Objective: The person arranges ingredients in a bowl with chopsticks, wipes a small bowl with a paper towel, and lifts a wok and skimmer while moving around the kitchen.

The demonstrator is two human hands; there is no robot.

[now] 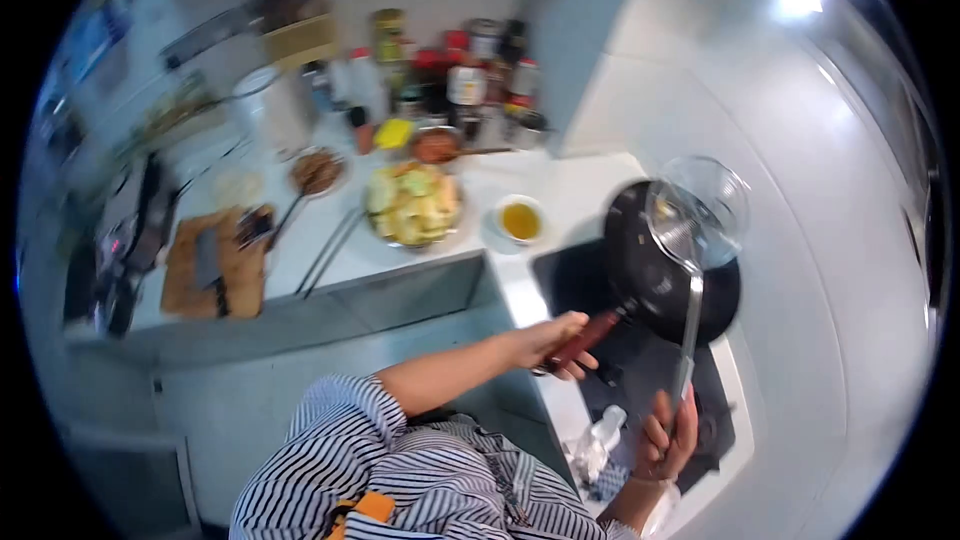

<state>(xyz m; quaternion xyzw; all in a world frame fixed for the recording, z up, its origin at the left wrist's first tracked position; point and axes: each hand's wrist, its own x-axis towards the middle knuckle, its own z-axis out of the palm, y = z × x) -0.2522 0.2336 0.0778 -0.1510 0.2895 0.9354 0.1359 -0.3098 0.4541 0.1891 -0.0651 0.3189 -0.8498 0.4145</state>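
My left hand (555, 342) is wrapped round the dark red handle of a black wok (640, 270), which is tilted above the stove (640, 380). In my right hand (670, 435) is the long metal handle of a strainer (675, 235). The strainer's round head lies over the wok's upper right part, overlapping a clear glass bowl (720, 205). Whether the strainer touches the bowl or the wok, I cannot tell. What the wok holds is hard to make out.
A small bowl of yellow liquid (520, 221) stands left of the stove. Farther left are a bowl of cut pieces (412, 205), chopsticks (330, 252), and a cutting board (180, 275) with a cleaver (208, 262). Bottles and jars (467, 85) line the wall. Crumpled white plastic (598, 440) lies beside the stove.
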